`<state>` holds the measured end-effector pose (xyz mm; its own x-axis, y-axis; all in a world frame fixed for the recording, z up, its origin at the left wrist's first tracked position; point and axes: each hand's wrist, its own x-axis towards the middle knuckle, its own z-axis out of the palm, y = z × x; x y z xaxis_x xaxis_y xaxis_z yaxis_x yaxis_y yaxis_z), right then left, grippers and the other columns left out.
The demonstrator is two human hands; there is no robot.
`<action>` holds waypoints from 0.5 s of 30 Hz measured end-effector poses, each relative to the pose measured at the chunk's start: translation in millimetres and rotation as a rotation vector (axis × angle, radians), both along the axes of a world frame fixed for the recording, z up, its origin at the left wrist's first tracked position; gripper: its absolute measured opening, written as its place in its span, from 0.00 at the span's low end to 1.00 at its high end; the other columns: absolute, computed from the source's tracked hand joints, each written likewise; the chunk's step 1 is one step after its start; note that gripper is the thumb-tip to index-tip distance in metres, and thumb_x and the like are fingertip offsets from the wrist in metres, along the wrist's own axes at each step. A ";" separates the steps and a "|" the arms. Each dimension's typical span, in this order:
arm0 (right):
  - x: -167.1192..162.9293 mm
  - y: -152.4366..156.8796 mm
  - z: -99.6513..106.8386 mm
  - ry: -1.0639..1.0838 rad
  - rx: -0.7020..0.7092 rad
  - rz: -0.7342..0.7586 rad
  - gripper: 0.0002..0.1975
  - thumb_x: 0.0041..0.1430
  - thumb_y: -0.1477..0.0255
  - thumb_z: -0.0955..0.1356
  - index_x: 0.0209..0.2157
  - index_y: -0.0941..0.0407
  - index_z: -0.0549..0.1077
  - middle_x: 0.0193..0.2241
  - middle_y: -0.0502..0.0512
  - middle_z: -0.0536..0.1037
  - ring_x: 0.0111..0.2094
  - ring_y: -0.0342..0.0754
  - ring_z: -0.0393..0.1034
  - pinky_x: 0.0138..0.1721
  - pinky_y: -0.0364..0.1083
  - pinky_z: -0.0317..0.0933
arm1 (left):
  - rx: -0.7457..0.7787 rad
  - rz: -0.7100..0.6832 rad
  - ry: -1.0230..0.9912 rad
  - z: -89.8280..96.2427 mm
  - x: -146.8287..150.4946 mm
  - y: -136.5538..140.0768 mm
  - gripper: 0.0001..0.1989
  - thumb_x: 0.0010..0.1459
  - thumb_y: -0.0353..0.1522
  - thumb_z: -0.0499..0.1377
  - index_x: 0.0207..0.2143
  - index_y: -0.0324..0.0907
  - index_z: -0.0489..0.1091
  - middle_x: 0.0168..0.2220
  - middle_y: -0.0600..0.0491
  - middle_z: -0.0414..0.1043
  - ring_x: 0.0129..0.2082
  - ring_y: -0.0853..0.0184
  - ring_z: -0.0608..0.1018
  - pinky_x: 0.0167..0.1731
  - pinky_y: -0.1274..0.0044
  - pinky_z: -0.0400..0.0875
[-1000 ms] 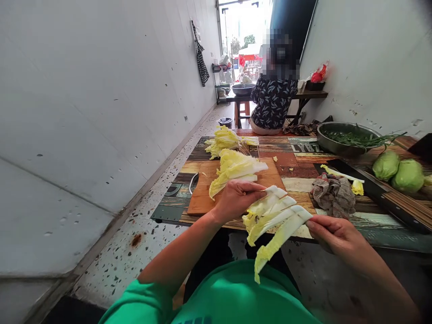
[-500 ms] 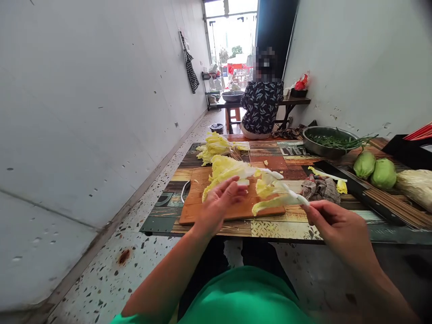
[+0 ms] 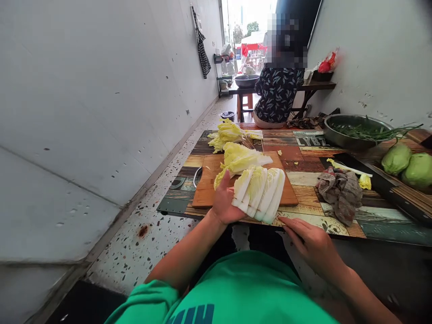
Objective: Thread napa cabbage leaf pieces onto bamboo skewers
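Observation:
Several pale napa cabbage leaves [image 3: 261,191] lie side by side in a flat row, white ends toward me. A thin line crosses their lower ends, looking like a skewer. My left hand [image 3: 225,202] supports the row from the left, palm beneath and thumb raised. At the row's lower right corner, my right hand [image 3: 308,236] is closed in a pinch on what seems to be the skewer's end, mostly hidden by the fingers. Behind the row, more cabbage leaves [image 3: 245,157] rest on a wooden cutting board [image 3: 205,193].
Another cabbage pile [image 3: 226,132] with thin sticks lies farther back. To the right are a crumpled rag [image 3: 340,193], a metal bowl of greens [image 3: 357,139], green round vegetables [image 3: 396,159] and bamboo skewers [image 3: 413,198]. A person [image 3: 278,94] sits beyond the table, facing away.
The leaves hung loosely from my right hand; now they lie in an even row on my left hand. My right hand has come lower and closer to the left. The view has shifted.

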<state>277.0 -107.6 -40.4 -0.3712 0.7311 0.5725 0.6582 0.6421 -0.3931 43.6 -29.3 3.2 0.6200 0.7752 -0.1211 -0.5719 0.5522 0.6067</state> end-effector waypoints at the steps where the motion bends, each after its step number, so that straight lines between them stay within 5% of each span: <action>1: 4.5 -0.1 -2.3 0.008 -0.009 -0.001 0.12 0.67 0.75 0.64 0.45 0.58 0.78 0.38 0.59 0.84 0.37 0.51 0.81 0.37 0.46 0.74 | -0.028 -0.011 -0.045 3.0 0.8 -0.7 0.45 0.58 0.61 0.41 0.59 0.35 0.67 0.55 0.38 0.74 0.61 0.45 0.69 0.61 0.54 0.55; 5: 19.4 -2.0 -2.4 0.034 -0.054 0.002 0.11 0.66 0.75 0.65 0.44 0.57 0.79 0.38 0.57 0.85 0.37 0.51 0.81 0.37 0.45 0.74 | -0.069 -0.018 -0.128 13.1 3.5 -2.0 0.42 0.60 0.59 0.43 0.60 0.36 0.65 0.56 0.40 0.72 0.61 0.45 0.69 0.61 0.53 0.55; 9: 35.0 -4.6 19.5 0.060 -0.106 -0.002 0.12 0.67 0.72 0.64 0.40 0.54 0.81 0.35 0.54 0.85 0.35 0.47 0.81 0.35 0.41 0.73 | -0.064 -0.068 -0.137 16.2 2.7 -2.2 0.40 0.60 0.59 0.45 0.60 0.38 0.65 0.55 0.39 0.74 0.59 0.45 0.71 0.59 0.53 0.58; 12: 51.5 2.7 45.3 0.274 -0.426 -0.088 0.12 0.64 0.64 0.67 0.37 0.54 0.82 0.25 0.53 0.82 0.26 0.46 0.77 0.24 0.41 0.68 | -0.059 -0.166 -0.093 15.1 0.2 -2.7 0.36 0.62 0.56 0.47 0.60 0.40 0.63 0.52 0.38 0.75 0.56 0.47 0.74 0.57 0.52 0.59; 15: 71.6 23.9 68.3 0.588 -0.861 -0.142 0.22 0.55 0.51 0.71 0.35 0.57 0.80 0.13 0.45 0.62 0.14 0.39 0.57 0.14 0.40 0.49 | 0.047 -0.238 0.048 13.5 -4.6 -7.5 0.32 0.64 0.50 0.49 0.63 0.40 0.60 0.50 0.37 0.77 0.51 0.51 0.78 0.55 0.57 0.63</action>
<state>348.6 -83.8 27.9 -0.0827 0.9917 -0.0989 0.2631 -0.0740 -0.9619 39.0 -36.8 16.7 0.7806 0.6131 -0.1219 -0.3988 0.6386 0.6582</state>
